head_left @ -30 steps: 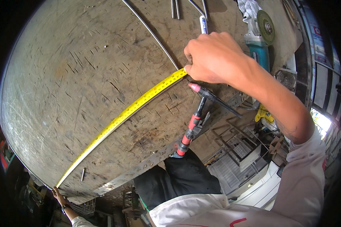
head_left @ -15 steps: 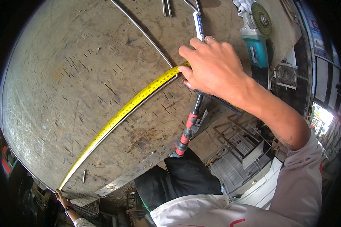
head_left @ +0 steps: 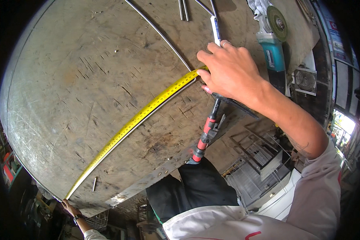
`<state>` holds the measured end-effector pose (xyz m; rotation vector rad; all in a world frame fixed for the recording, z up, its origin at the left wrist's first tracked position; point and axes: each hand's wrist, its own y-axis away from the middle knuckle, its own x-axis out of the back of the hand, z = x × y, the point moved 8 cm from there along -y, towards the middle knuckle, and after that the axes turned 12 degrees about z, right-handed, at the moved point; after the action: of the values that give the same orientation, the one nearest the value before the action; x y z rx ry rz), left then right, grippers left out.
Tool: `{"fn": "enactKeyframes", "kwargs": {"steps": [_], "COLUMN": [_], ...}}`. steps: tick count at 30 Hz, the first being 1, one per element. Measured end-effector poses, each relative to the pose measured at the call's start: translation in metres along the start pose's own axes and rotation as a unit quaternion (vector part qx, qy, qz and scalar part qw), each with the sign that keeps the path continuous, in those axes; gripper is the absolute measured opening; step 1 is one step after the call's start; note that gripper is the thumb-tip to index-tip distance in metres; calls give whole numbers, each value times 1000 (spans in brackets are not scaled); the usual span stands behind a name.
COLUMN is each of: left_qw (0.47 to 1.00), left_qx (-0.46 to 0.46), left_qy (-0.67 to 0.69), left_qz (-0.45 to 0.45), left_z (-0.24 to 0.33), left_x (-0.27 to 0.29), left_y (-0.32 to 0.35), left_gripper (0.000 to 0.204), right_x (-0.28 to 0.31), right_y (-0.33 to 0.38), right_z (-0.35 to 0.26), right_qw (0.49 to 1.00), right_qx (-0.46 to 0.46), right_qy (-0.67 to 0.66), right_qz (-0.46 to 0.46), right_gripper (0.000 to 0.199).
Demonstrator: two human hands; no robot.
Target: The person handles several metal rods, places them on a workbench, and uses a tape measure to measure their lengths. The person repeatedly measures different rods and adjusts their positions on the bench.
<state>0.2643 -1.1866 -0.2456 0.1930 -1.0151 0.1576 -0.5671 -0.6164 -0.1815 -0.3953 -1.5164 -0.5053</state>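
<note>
A yellow tape measure blade (head_left: 148, 110) stretches diagonally across the worn table, along a thin metal rod (head_left: 160, 105). My right hand (head_left: 232, 72) is closed over the blade's upper right end, thumb pressing on it. A white pen-like marker (head_left: 215, 30) sticks out beyond this hand's fingers; how it is gripped is hidden. Far at the lower left, my left hand (head_left: 70, 207), with a dark band on the wrist, pinches the blade's other end at the table's edge. Another thin rod (head_left: 160, 34) meets the first near my right hand.
A red-and-black tool (head_left: 206, 134) lies just below my right hand, beside a dark bar (head_left: 242, 108). The teal angle grinder (head_left: 273, 50) rests at the upper right. Several more rods (head_left: 183, 10) lie at the far side. Near the left hand is a short metal pin (head_left: 95, 184).
The view has shifted slightly, so the table and things on it appear a little farther right. Both hands keep their places on the tape measure blade.
</note>
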Motion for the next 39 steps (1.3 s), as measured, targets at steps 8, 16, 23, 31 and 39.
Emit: {"fn": "enactKeyframes", "kwargs": {"steps": [8, 16, 23, 31, 39], "left_qw": [812, 692, 607, 606, 679], "left_qx": [-530, -610, -716, -709, -636], "left_qy": [-135, 174, 139, 156, 171], "left_qz": [203, -345, -316, -325, -324], "left_z": [233, 497, 532, 528, 506], "left_x": [-93, -282, -336, -342, -314], "left_y": [178, 549, 625, 624, 585], "left_gripper": [47, 75, 55, 48, 62], "right_x": [2, 2, 3, 4, 10], "right_y": [-5, -5, -5, 2, -8], "right_z": [-7, -7, -8, 11, 4], "right_qw": [1000, 1000, 998, 999, 996], "right_qx": [0, 0, 28, 3, -8], "right_qy": [10, 0, 7, -23, -86], "right_qz": [-18, 11, 61, 36, 10], "right_gripper": [28, 27, 21, 24, 25]}}
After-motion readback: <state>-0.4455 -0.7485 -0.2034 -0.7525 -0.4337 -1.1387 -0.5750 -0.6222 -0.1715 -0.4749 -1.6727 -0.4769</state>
